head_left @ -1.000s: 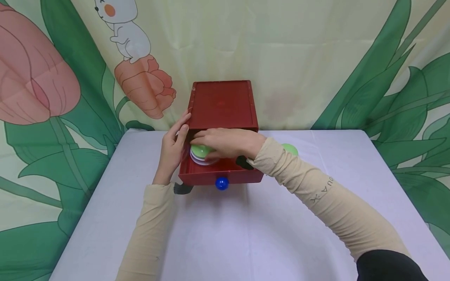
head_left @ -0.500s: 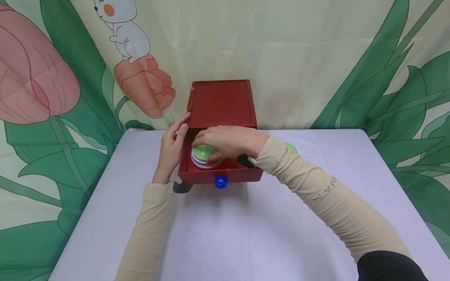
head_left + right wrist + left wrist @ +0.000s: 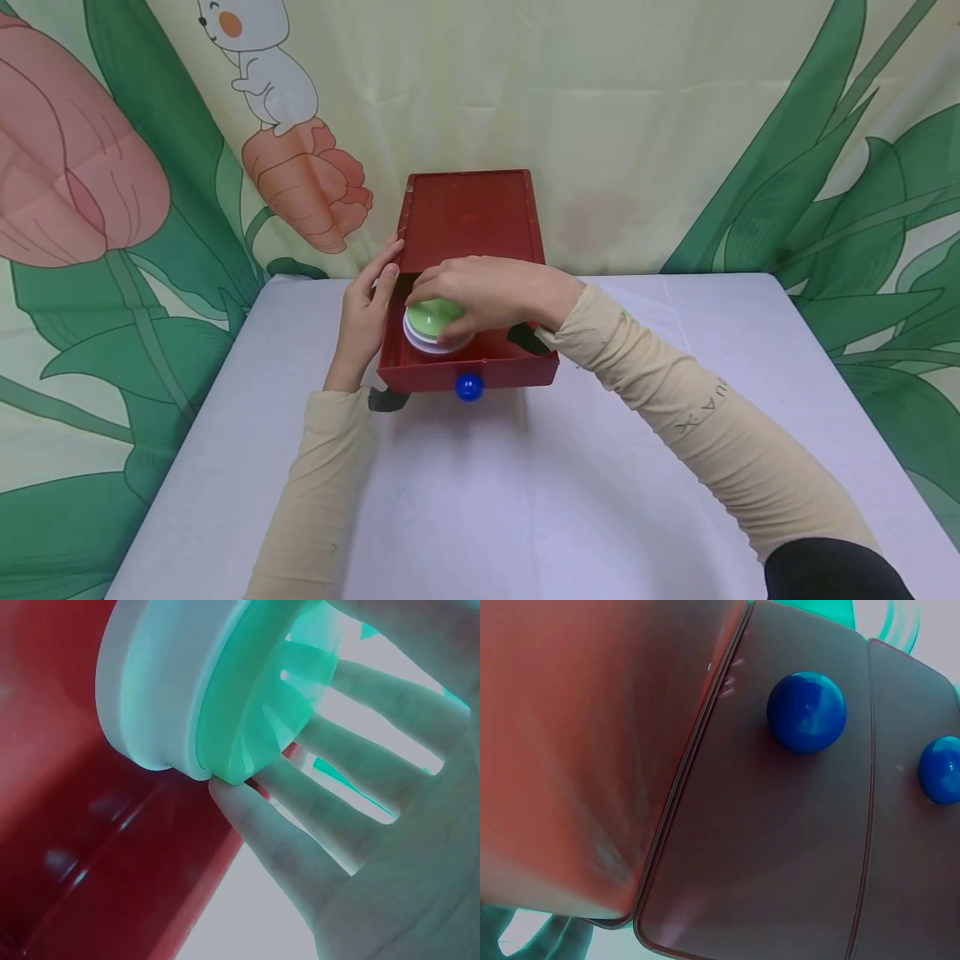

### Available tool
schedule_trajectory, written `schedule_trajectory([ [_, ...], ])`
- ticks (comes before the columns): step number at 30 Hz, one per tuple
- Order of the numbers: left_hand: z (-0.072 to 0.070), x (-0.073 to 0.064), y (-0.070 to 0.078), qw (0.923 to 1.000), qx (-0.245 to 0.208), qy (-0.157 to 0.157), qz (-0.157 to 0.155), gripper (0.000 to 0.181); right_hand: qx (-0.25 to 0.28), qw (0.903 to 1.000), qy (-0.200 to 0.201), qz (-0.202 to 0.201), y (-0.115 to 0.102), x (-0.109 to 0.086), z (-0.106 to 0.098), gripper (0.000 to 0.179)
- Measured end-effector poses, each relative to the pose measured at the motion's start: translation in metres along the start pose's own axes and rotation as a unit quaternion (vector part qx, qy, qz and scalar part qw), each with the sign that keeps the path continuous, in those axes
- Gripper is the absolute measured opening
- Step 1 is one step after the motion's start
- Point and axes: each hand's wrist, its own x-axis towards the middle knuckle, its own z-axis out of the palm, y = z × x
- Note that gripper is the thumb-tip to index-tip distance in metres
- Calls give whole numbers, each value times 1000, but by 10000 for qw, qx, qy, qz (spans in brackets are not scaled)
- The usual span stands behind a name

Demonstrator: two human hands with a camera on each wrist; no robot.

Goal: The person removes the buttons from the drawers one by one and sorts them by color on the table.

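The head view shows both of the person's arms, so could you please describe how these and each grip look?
The left sleeve and right sleeve are beige and wrinkled; the right one bears dark lettering, with black fabric higher up. The left grip and right grip are bare, ungloved hands. A dark piece shows at the left wrist, another at the right.

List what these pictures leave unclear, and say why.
Head: the right side of the green-and-white container, behind the right hand.
Head: the open drawer, its back right corner behind that hand.
Head: lettering on the right sleeve, too small to read surely.
Left wrist: the rightmost blue knob, cut by the edge.
Left wrist: most of the left hand, beyond the lower left corner.
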Motion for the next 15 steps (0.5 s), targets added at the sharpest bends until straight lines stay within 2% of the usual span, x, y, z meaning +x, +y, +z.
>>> schedule_trajectory([
  [15,0,0,1,10000,-9,14,-73,43,82,9991,423,-37,-2,-18,-7,54],
])
